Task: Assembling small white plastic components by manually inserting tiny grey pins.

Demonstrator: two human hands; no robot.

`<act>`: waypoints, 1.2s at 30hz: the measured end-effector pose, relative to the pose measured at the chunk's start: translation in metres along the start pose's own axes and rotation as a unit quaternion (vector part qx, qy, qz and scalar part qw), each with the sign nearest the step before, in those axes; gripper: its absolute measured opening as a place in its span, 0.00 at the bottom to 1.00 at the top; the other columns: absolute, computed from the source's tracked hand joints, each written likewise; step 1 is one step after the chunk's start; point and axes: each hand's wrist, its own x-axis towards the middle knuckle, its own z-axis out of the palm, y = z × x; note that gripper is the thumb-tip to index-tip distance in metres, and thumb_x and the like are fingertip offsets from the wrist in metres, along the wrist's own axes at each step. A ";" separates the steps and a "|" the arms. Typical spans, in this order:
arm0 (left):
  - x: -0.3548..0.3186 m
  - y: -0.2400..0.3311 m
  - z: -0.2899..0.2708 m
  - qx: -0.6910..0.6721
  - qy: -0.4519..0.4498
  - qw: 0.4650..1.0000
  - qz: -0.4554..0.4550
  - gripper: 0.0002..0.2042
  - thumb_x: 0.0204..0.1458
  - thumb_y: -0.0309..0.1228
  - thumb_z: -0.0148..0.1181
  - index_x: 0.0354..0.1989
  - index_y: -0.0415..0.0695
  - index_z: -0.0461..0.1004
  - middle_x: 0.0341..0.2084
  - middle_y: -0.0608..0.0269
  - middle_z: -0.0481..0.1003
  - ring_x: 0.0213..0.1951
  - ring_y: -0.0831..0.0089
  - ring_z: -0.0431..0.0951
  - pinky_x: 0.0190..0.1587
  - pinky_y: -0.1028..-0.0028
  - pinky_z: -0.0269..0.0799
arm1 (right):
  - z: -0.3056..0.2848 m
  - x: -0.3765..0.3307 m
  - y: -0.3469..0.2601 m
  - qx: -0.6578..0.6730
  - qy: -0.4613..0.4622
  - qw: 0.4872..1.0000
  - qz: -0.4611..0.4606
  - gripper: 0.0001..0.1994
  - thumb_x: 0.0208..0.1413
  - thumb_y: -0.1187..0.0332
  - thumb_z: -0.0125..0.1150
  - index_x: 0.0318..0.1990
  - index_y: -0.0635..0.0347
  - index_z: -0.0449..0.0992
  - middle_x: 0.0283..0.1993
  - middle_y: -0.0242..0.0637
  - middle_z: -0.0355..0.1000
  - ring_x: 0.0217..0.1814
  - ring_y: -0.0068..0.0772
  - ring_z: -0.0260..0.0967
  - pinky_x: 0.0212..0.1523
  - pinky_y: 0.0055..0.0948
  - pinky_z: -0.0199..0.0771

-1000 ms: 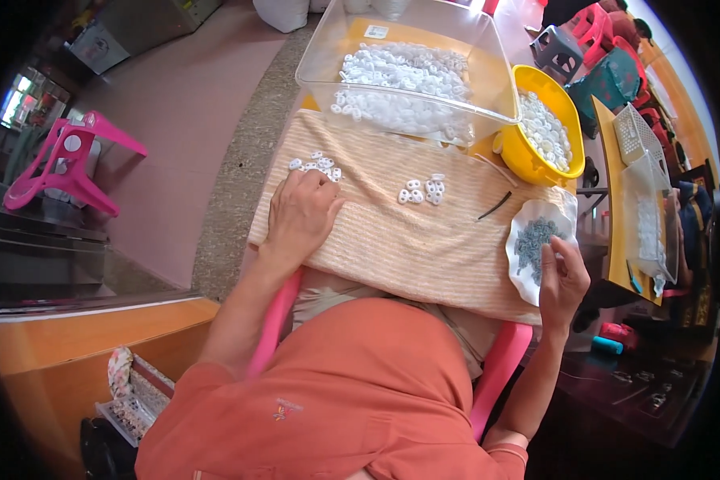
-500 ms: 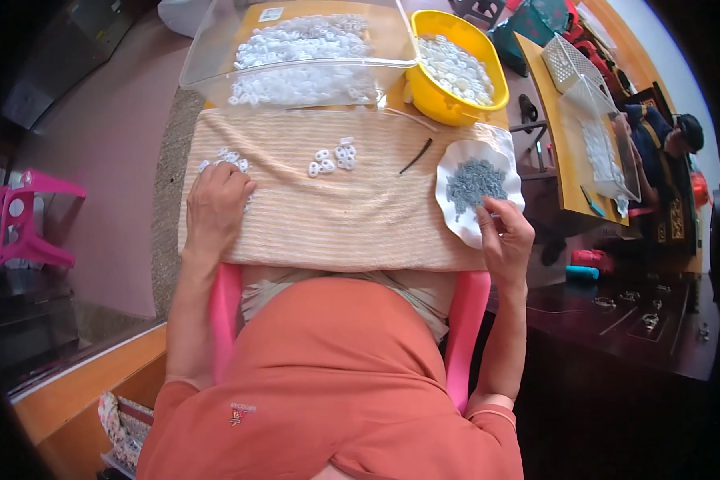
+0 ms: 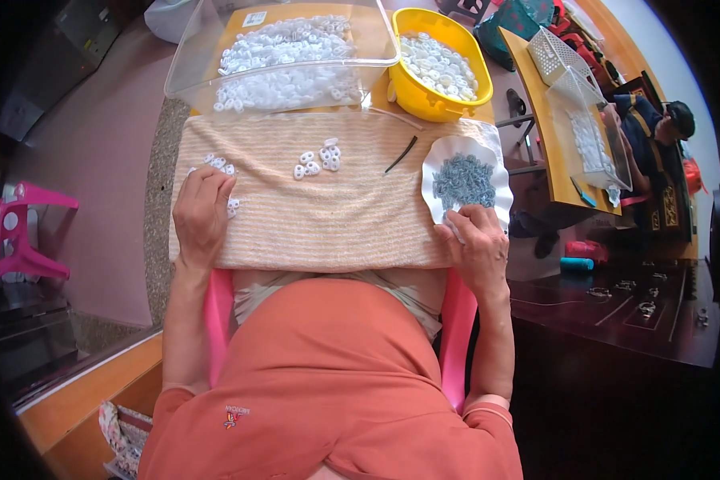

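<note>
My left hand (image 3: 202, 210) is at the left of the striped towel (image 3: 328, 220), its fingers curled and pressed together, and what they hold, if anything, is hidden. Just beyond its fingertips lie several small white plastic pieces with two holes (image 3: 218, 164), and a few more show by its right side. My right hand (image 3: 482, 246) is over the near rim of a white wavy-edged plate (image 3: 500, 196), thumb and fingers pinched together, their contents too small to tell. A heap of small grey pieces (image 3: 464, 180) fills the plate's middle. Another cluster of white two-hole pieces (image 3: 318, 160) lies on the towel's far middle.
A clear plastic bin (image 3: 186, 80) of white pieces and a yellow basin (image 3: 412, 94) of whitish round pieces stand behind the towel. A thin black strip (image 3: 402, 154) lies left of the plate. A person (image 3: 644, 120) sits by another table at right.
My right hand has moved from above the grey heap to the plate's near rim. My left hand has drawn back slightly, showing more white pieces. The whole view has shifted a little.
</note>
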 end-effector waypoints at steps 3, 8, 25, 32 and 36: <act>-0.001 0.003 0.000 -0.028 0.009 1.000 -0.011 0.05 0.50 0.25 0.62 0.33 0.37 0.74 0.31 0.54 0.74 0.33 0.57 0.76 0.35 0.65 0.72 | 0.006 -0.003 0.002 0.011 0.007 1.000 -0.004 0.09 0.50 0.65 0.65 0.35 0.60 0.79 0.35 0.39 0.72 0.38 0.43 0.70 0.36 0.38 0.70; 0.001 0.009 -0.003 -0.055 0.014 0.998 -0.007 0.05 0.51 0.24 0.62 0.33 0.37 0.74 0.30 0.53 0.75 0.32 0.57 0.77 0.35 0.66 0.73 | 0.008 -0.004 0.003 0.026 0.024 0.999 -0.010 0.08 0.51 0.66 0.64 0.34 0.60 0.79 0.34 0.39 0.71 0.36 0.42 0.69 0.35 0.38 0.69; -0.007 0.041 0.002 -0.265 -0.050 0.954 -0.131 0.04 0.55 0.25 0.60 0.34 0.37 0.74 0.24 0.58 0.75 0.23 0.74 0.75 0.27 0.76 0.70 | 0.024 -0.008 0.003 0.066 0.084 0.994 -0.028 0.07 0.48 0.70 0.66 0.34 0.62 0.78 0.35 0.38 0.72 0.39 0.41 0.68 0.37 0.36 0.69; -0.012 0.065 0.008 -0.401 -0.060 0.883 -0.235 0.05 0.54 0.23 0.62 0.36 0.35 0.76 0.23 0.65 0.76 0.25 0.83 0.74 0.27 0.82 0.69 | 0.037 -0.013 0.005 0.097 0.131 0.986 -0.044 0.07 0.45 0.76 0.67 0.33 0.62 0.77 0.34 0.38 0.71 0.38 0.41 0.68 0.36 0.36 0.69; -0.014 0.070 0.011 -0.435 -0.086 0.860 -0.253 0.05 0.53 0.24 0.63 0.36 0.36 0.77 0.23 0.66 0.76 0.25 0.84 0.74 0.28 0.83 0.70 | 0.045 -0.014 0.007 0.106 0.147 0.982 -0.052 0.08 0.43 0.79 0.67 0.33 0.63 0.76 0.34 0.38 0.71 0.37 0.42 0.68 0.36 0.36 0.69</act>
